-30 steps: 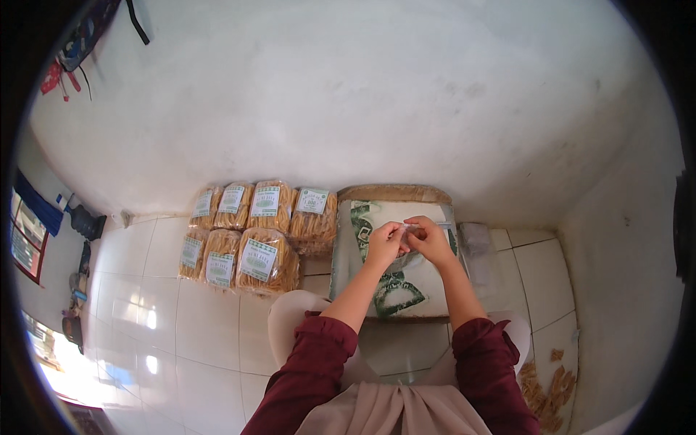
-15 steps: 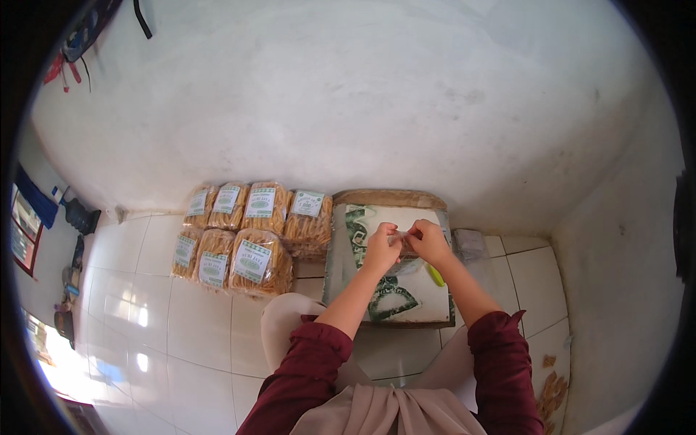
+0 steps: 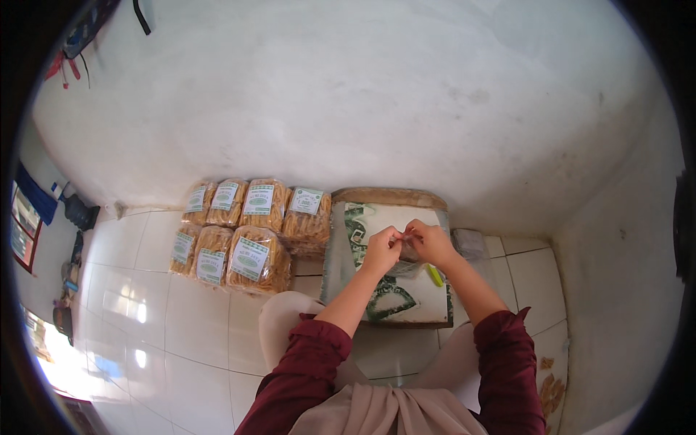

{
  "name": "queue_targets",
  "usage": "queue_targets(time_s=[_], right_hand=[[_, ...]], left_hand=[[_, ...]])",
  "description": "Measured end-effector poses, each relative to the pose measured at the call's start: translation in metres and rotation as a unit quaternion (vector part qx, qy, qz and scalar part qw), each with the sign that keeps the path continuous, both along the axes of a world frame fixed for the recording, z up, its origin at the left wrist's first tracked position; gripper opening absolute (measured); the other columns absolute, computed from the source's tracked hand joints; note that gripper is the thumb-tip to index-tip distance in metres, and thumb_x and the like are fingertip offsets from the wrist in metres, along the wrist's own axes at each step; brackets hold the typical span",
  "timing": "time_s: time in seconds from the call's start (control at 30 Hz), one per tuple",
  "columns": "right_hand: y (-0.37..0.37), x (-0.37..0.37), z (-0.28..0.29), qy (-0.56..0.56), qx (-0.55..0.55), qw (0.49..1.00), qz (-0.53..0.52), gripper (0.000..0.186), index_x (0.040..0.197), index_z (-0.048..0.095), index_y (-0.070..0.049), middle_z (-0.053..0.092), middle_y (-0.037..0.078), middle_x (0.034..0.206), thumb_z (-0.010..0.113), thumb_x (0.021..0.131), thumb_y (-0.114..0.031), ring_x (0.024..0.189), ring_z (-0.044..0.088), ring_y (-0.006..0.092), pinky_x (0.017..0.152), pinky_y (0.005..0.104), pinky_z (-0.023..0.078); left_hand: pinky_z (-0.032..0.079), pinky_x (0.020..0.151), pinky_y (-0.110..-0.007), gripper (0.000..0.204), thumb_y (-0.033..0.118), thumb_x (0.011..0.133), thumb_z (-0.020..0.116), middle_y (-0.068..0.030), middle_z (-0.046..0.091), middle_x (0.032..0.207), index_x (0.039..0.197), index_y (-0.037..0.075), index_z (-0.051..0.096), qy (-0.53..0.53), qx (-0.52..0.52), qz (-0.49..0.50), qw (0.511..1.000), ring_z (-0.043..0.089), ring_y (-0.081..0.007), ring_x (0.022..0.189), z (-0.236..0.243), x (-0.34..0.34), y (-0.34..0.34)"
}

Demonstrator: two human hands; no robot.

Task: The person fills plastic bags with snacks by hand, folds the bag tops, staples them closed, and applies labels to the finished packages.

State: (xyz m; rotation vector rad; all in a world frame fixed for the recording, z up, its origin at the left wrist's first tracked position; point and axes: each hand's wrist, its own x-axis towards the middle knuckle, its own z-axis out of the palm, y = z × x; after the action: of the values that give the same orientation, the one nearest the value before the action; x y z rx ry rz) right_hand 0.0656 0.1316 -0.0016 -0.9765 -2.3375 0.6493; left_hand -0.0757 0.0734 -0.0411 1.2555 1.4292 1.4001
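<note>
Both my hands are over a low white table (image 3: 420, 308) with green patterns. My left hand (image 3: 383, 250) and my right hand (image 3: 431, 243) meet at the fingertips, pinching a small piece of clear plastic (image 3: 407, 267) that looks like a bag or film. Its far part and exact edges are hidden by the fingers. Beside it, below my right hand, lies a bright yellow-green tool (image 3: 435, 275), perhaps a cutter, partly covered by my wrist.
Several clear bags of brown stick-like snacks (image 3: 250, 259) with pale labels stand stacked left of the table on the tiled floor (image 3: 196, 319). A grey bundle (image 3: 470, 243) lies to the right. Loose brown pieces (image 3: 552, 391) lie by the right wall. Behind rises a white wall (image 3: 348, 94).
My fingertips have drawn closer together on the plastic, and my right hand has turned slightly. More of the yellow-green tool shows. The snack bags have stayed in place.
</note>
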Motion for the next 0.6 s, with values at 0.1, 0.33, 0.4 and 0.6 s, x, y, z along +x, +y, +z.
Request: queue_targets(time_s=[0.1, 0.33, 0.4, 0.6], right_hand=[[-0.002, 0.001, 0.004, -0.028, 0.012, 0.999, -0.016, 0.012, 0.086, 0.060, -0.011, 0.061, 0.015, 0.068, 0.056, 0.075, -0.009, 0.066, 0.060, 0.0354, 0.059, 0.0426, 0.047], [-0.003, 0.012, 0.002, 0.011, 0.011, 1.000, 0.012, 0.009, 0.079, 0.061, -0.010, 0.060, 0.014, 0.067, 0.055, 0.073, -0.006, 0.065, 0.060, 0.0343, 0.058, 0.0402, 0.047], [-0.001, 0.015, -0.001, 0.038, 0.021, 0.998, 0.041, 0.011, 0.078, 0.061, -0.009, 0.061, 0.014, 0.070, 0.055, 0.072, -0.003, 0.066, 0.060, 0.0337, 0.059, 0.0388, 0.047], [-0.002, 0.015, 0.000, 0.061, 0.005, 0.996, 0.066, 0.012, 0.078, 0.059, -0.005, 0.062, 0.013, 0.076, 0.053, 0.070, 0.002, 0.070, 0.060, 0.0321, 0.062, 0.0361, 0.047]], left_hand=[[0.042, 0.040, -0.027, 0.002, 0.000, 0.082, 0.054, -0.0079, 0.060, 0.066, 0.083, 0.000, 0.056, 0.044, 0.068, -0.003, 0.997, 0.057, -0.0141, 0.048, -0.005, 0.000, 0.000], [0.043, 0.042, -0.024, 0.007, 0.001, 0.084, 0.054, -0.0065, 0.061, 0.081, 0.090, 0.001, 0.056, -0.011, -0.007, -0.052, 0.999, 0.054, -0.0089, 0.049, 0.012, -0.006, -0.005], [0.044, 0.043, -0.024, 0.008, 0.002, 0.085, 0.054, -0.0067, 0.061, 0.084, 0.092, 0.001, 0.057, 0.001, -0.040, -0.082, 0.996, 0.055, -0.0091, 0.050, 0.011, -0.009, -0.005], [0.048, 0.048, -0.030, 0.006, 0.004, 0.085, 0.055, -0.0081, 0.059, 0.081, 0.089, 0.001, 0.055, 0.014, 0.032, -0.074, 0.997, 0.058, -0.0153, 0.054, -0.002, -0.010, -0.008]])
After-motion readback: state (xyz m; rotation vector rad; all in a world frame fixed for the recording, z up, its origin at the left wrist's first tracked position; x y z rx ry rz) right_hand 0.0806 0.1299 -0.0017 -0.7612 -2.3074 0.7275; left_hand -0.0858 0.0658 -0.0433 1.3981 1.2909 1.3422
